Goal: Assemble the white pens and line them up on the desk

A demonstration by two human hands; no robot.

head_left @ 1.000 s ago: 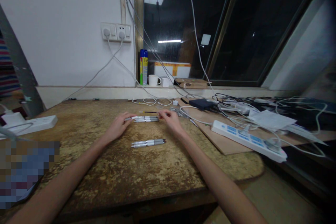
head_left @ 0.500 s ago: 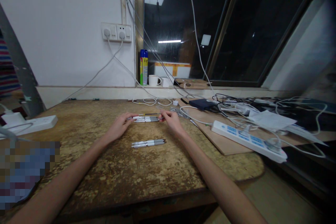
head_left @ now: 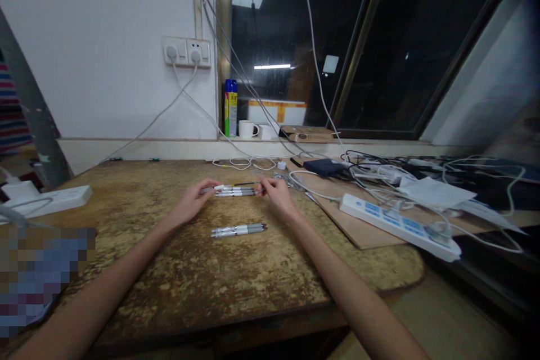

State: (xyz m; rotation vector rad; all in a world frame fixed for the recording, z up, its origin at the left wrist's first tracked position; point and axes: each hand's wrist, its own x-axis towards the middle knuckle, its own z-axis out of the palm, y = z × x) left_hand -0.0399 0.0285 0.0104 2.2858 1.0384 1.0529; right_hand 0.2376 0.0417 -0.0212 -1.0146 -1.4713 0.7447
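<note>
Several white and grey pens [head_left: 236, 192] lie side by side across the worn wooden table [head_left: 236, 281]. My left hand [head_left: 199, 196] is closed at their left ends, fingers curled round the tips. At the right ends my right hand [head_left: 273, 191] is closed too, thumb and fingers pinched together. A thin dark and yellowish pen [head_left: 242, 184] shows just behind the row, between my hands. Nearer to me, a small group of similar pens [head_left: 239, 230] rests on the table, touched by neither hand.
A white power strip [head_left: 399, 228] and tangled cables lie on the right, by a brown board [head_left: 350, 230]. Another power strip [head_left: 67, 201] is at the left. A dark box [head_left: 324, 167] sits behind. On the sill stand a mug [head_left: 246, 129] and a spray can [head_left: 230, 108].
The thin dark and yellowish pen behind the row has tilted slightly, and a white end now shows by my left fingers. Both hands have stayed nearly in place.
</note>
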